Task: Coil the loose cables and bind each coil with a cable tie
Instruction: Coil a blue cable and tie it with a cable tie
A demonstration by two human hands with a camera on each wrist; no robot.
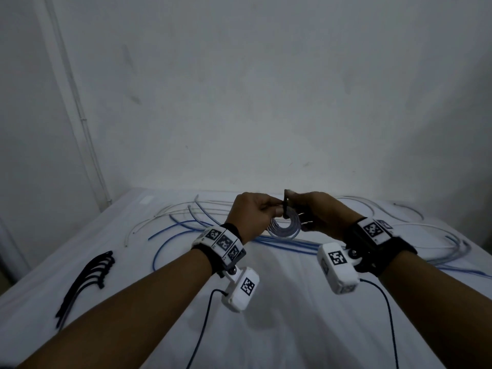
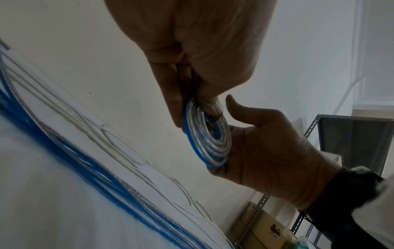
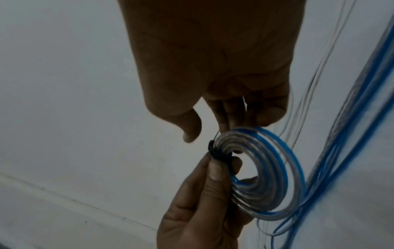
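Head view: at far left of the white worktop (image 1: 165,302) you have a bundle of spare ties (image 1: 85,280), black, fanned out and well apart from your hands. To their right lie the loose cables (image 1: 186,227), blue and white, spread across the far half of the worktop and running on under your hands to the right edge.

Your left hand (image 1: 253,214) is raised above those cables. Its grip is clamped on the coil (image 1: 283,227): thumb and forefinger pinch the coil's upper rim, just where the black tie (image 1: 285,209) crosses it. In the right wrist view you see that thumb (image 3: 215,170) pressed on the tie's dark knot at the coil's edge, with another fingertip poking through the coil's centre.

The coil is a flat spiral of clear and blue cable, held in the air between your two hands, on edge rather than lying flat.

Your right hand (image 1: 319,211) meets the coil from the other side. In the left wrist view its palm and fingers cup the lower rim of the coil (image 2: 208,139) and the thumb stands free, so its grip is clamped on the coil too. The tie's tail sticks up just above your right fingers.

On each wrist sits a black strap with a white camera; a dark cord trails from each toward you.
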